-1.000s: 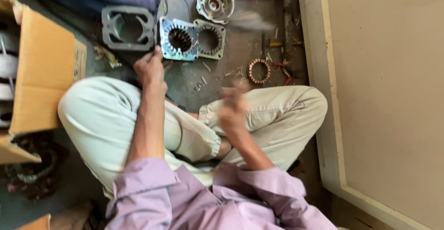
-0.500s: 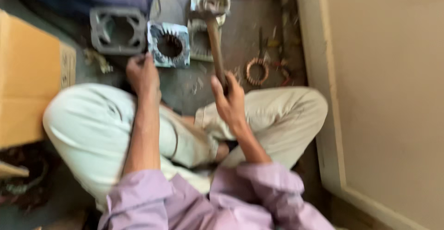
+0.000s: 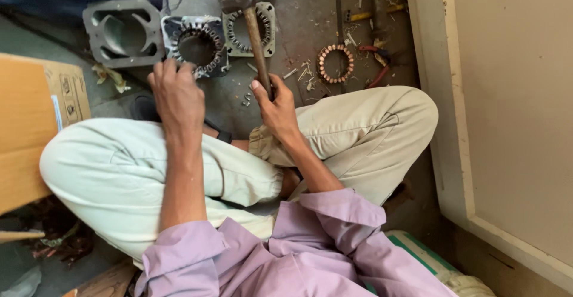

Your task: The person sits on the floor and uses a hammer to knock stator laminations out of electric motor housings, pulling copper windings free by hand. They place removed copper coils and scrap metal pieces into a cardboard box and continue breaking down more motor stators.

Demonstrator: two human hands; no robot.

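1. A brown cardboard box stands on the floor, left of the left hand and well apart from the right hand.
2. On the side of the box facing the left hand sits a white label strip beside dark printed symbols.

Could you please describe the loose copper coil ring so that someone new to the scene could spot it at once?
Start at the right knee of the seated person. On the grey floor just beyond it, right of the hammer in the right hand, lies the coil ring. Unlike the square metal motor parts nearby, it is a bare round ring of copper-coloured windings.
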